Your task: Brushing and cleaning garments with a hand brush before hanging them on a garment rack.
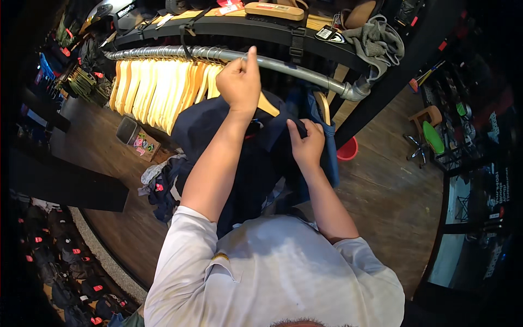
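Note:
My left hand [239, 82] is raised in front of the metal clothes rail, fingers curled in and thumb pointing up. What it grips, if anything, is hidden behind the fingers. Just below it, part of a wooden hanger [268, 105] shows inside the collar of a dark navy garment [201, 122], perhaps a jacket. With thumb and fingers, my right hand [308, 143] pinches the right side of that garment. Close by on the right, a blue denim garment [330, 155] hangs from another wooden hanger [325, 107].
The clothes rail [321, 80] carries many bare wooden hangers [158, 90] on the left. Above runs a shelf with a wooden-backed brush [274, 10] and a grey cloth item [376, 43]. Piled clothes [163, 188], a grey bin [128, 131] and a red bucket [347, 149] are lower down.

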Available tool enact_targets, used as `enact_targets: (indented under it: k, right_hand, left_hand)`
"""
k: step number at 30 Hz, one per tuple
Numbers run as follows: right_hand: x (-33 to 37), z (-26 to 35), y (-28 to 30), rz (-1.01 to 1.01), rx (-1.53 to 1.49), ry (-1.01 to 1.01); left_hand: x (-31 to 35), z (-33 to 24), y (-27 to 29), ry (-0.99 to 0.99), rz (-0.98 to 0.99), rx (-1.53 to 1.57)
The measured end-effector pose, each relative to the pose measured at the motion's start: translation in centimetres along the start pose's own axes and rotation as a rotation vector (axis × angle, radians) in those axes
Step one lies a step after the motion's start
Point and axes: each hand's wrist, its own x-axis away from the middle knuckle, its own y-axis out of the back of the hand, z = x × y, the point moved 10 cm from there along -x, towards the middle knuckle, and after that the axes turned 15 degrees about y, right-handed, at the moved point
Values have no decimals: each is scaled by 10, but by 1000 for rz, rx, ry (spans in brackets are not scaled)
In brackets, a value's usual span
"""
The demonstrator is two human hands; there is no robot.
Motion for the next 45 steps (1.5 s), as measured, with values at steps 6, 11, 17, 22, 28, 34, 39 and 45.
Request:
enact_targets:
  k: [6,11,17,22,28,34,39,45]
  right_hand:
    - [-1,-57,12,-90,-133,-149]
    - [-8,-85,-3,89,-201,-303]
    - [1,-109,-28,233,-212,-249]
    - [22,-76,-29,63,227,27]
    - [92,-55,-78,36,-128,-93]
    - [70,-58,-115,146,50,-246]
    - [64,-63,-122,45,-355,-164]
    - [80,-59,-138,100,-684,-305]
  left_hand:
    - [16,-52,-28,-528,62,-380]
    - [24,-5,-33,-462,289,-644]
    - [79,65,37,-396,166,-412]
    - [129,142,57,-174,325,-466]
    - [124,111,18,-519,340,-859]
    - [107,112,24,-590,319,-973]
    - [92,89,42,-512,366,-975]
    - [90,100,28,-663,561,-1041]
